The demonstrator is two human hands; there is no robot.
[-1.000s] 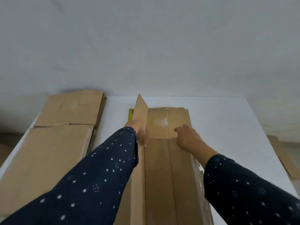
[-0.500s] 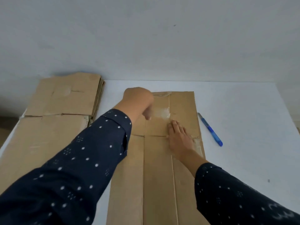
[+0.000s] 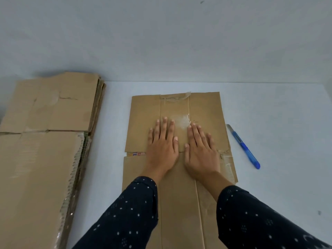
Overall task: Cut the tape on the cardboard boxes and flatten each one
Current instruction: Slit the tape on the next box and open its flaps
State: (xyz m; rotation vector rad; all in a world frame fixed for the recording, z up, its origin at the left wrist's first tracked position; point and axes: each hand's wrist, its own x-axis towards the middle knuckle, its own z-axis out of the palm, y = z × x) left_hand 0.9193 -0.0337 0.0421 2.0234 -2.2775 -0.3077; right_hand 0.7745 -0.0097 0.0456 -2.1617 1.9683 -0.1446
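Observation:
A brown cardboard box (image 3: 143, 112) lies flat on the white table (image 3: 278, 123), its flaps folded out toward the wall, with torn clear tape on its middle and right edge. My left hand (image 3: 162, 144) and my right hand (image 3: 200, 151) lie palm down side by side on it, fingers straight, pressing across the flap crease. A blue utility knife (image 3: 243, 146) lies on the table just right of the box, apart from both hands.
A stack of several flattened cardboard boxes (image 3: 41, 150) covers the left side of the table up to the wall. The white wall (image 3: 161, 42) rises directly behind the table's far edge.
The upright left flap has gone down flat. My left hand has come down from above the flap and now presses beside my right hand, which slid slightly right. The view tilted downward.

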